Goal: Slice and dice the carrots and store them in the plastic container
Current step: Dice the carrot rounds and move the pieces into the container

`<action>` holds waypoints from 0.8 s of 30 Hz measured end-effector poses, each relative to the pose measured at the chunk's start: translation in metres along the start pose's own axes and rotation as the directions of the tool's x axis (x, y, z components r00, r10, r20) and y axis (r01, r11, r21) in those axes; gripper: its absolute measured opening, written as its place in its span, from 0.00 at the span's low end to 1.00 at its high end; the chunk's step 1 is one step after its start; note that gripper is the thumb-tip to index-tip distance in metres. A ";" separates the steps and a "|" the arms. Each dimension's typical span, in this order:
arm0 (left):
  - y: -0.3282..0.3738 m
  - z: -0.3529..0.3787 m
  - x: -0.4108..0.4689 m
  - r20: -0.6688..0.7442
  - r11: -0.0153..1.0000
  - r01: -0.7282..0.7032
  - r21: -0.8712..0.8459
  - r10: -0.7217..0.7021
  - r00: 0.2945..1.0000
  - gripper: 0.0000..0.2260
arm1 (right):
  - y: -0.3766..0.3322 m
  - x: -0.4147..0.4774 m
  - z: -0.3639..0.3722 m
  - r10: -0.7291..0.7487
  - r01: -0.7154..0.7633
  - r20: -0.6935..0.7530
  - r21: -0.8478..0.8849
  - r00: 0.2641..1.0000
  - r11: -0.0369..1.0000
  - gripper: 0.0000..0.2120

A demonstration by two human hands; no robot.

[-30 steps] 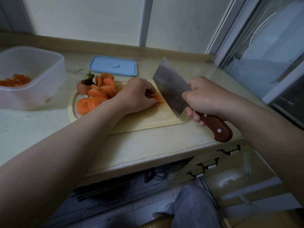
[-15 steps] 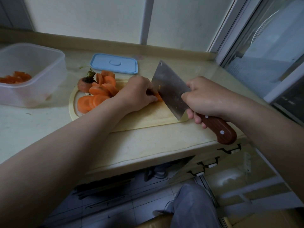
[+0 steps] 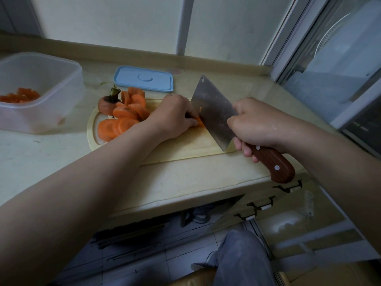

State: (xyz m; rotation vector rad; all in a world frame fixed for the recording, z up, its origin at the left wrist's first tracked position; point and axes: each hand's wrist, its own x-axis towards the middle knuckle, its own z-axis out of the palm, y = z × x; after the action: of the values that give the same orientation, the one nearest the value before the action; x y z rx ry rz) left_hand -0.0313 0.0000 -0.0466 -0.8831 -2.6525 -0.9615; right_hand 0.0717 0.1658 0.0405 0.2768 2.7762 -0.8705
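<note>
1. At the bench's left edge stands a translucent square plastic container (image 3: 69, 93) with a few orange diced carrot bits (image 3: 19, 96) inside. It is well apart from both hands.
2. Toward the back edge a pale blue rectangular lid (image 3: 144, 79) lies flat, off the container.
3. A pale wooden cutting board (image 3: 185, 147) sits near the front edge. On its left end are a carrot top stub (image 3: 106, 105) with a dark stalk and a heap of round carrot slices (image 3: 123, 117).
4. The left hand (image 3: 173, 116) rests mid-board, its grip closed, fingers curled down over a small carrot piece (image 3: 199, 120). Only an orange sliver of that piece shows at the fingertips.
5. The piece lies just left of the steel cleaver blade (image 3: 214, 112), whose long axis runs from the back edge toward the front right corner, its flat close against the left knuckles. The left hand is nearer the piece, so the coming cut likely turns on that narrow gap.
6. The right hand (image 3: 257, 124) has its grip closed round the reddish-brown wooden handle (image 3: 274, 166), close to the blade.
7. No brand, label or writing can be read.
</note>
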 end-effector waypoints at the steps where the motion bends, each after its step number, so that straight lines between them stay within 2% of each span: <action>1: 0.000 0.000 0.000 0.000 1.000 -0.002 0.003 0.002 1.000 0.07 | 0.000 0.000 0.001 0.000 0.000 0.006 -0.006 1.000 1.000 0.18; 6: 0.000 0.000 0.002 -0.004 1.000 0.030 0.006 -0.030 1.000 0.08 | -0.005 -0.002 0.007 0.013 -0.010 0.027 -0.102 1.000 0.995 0.05; 12: -0.002 0.001 0.004 -0.018 0.998 0.065 -0.005 -0.065 0.998 0.09 | -0.008 0.005 0.017 0.001 0.003 0.031 -0.144 1.000 0.990 0.07; 20: 0.001 0.000 0.001 -0.026 0.999 0.041 0.002 -0.041 0.999 0.09 | -0.013 0.019 0.018 -0.002 0.005 0.030 -0.085 1.000 0.996 0.06; 24: 0.002 0.000 0.000 -0.033 1.000 0.021 0.013 -0.020 0.999 0.09 | -0.001 0.011 0.014 0.011 -0.006 0.074 -0.066 0.997 0.998 0.12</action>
State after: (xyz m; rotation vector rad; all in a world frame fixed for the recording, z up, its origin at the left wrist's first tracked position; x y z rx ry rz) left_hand -0.0302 0.0010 -0.0461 -0.8314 -2.6418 -0.9540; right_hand 0.0630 0.1579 0.0272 0.2404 2.7264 -0.7694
